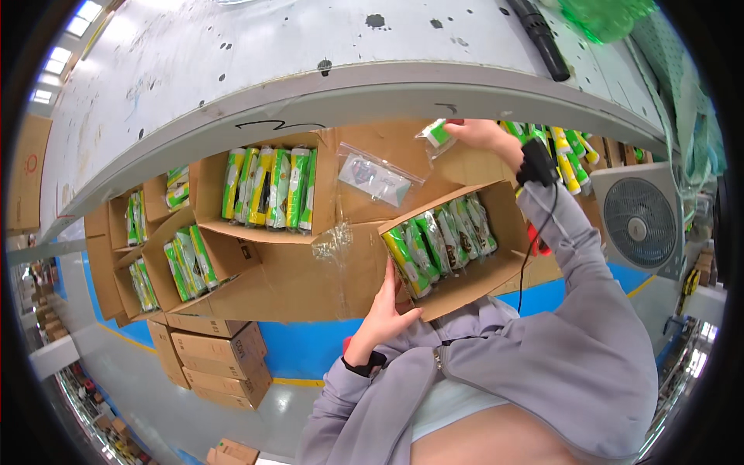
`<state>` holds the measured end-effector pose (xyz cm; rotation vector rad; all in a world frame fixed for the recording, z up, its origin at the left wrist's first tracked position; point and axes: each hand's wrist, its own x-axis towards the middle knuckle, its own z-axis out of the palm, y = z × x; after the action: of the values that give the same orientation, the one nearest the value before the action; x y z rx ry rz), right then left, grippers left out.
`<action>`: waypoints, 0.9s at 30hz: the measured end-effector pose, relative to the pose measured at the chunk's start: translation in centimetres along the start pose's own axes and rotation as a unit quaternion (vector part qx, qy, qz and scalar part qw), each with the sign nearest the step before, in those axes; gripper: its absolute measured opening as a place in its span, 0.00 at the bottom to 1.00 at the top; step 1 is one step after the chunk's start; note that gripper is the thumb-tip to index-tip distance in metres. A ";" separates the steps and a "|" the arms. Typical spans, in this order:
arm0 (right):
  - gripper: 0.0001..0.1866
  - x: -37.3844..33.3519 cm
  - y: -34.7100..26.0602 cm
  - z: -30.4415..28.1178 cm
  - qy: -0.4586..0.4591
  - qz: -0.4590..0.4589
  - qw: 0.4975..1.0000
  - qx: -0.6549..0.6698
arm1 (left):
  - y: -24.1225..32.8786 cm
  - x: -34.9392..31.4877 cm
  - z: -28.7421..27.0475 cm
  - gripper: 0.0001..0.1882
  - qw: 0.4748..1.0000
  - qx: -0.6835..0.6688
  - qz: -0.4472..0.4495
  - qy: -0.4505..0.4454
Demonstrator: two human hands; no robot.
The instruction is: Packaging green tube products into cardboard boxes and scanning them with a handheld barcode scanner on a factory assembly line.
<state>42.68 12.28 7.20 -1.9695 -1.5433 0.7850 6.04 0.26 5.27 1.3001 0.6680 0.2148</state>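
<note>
My left hand [381,314] grips the near left corner of an open cardboard box [508,260], its thumb along the near edge and its fingers up the side. A row of green, white and yellow packets [443,236] stands in that box, with bare cardboard at its right end. Farther off, partly under the shelf edge, my right hand [487,133] pinches a small green-and-white packet [439,133] in clear plastic. A clear zip bag [375,180] with a pale printed item inside lies on the cardboard-covered table [302,279], left of the right hand.
Several open boxes [209,190] of similar packets stand to the left. A grey shelf [256,85] spans the far side, carrying a black cylindrical tool [540,40]. At right are loose packets [570,159] and a fan [637,221]. Closed cartons [217,356] are stacked on the floor.
</note>
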 end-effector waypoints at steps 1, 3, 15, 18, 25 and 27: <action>0.15 0.6 1.2 -0.4 -0.008 -0.006 1.000 0.001 | 0.4 0.0 0.0 0.57 1.000 -0.015 -0.019 -0.002; 0.14 1.0 -0.3 -1.8 -0.029 -0.036 0.912 -0.407 | 0.8 -0.4 0.1 0.57 0.998 -0.034 -0.043 0.007; 0.27 -0.3 5.8 -1.8 0.018 -0.085 0.957 -0.278 | -0.3 -0.4 0.9 0.54 0.998 0.004 -0.030 0.049; 0.21 -4.2 0.2 -4.5 -0.024 -0.030 0.999 -0.018 | 0.1 -0.5 0.6 0.55 0.998 -0.018 -0.037 0.039; 0.17 -15.3 -8.4 -6.5 -0.073 -0.254 0.963 -0.059 | -0.2 -0.4 0.1 0.56 1.000 -0.027 -0.009 0.004; 0.16 -17.3 -9.5 -5.6 -0.110 -0.267 0.943 -0.163 | 0.0 -0.3 0.0 0.56 1.000 -0.019 -0.017 -0.003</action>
<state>36.98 -2.72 20.00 -1.5690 -2.3304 0.5543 5.81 0.13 5.36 1.2518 0.6773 0.1961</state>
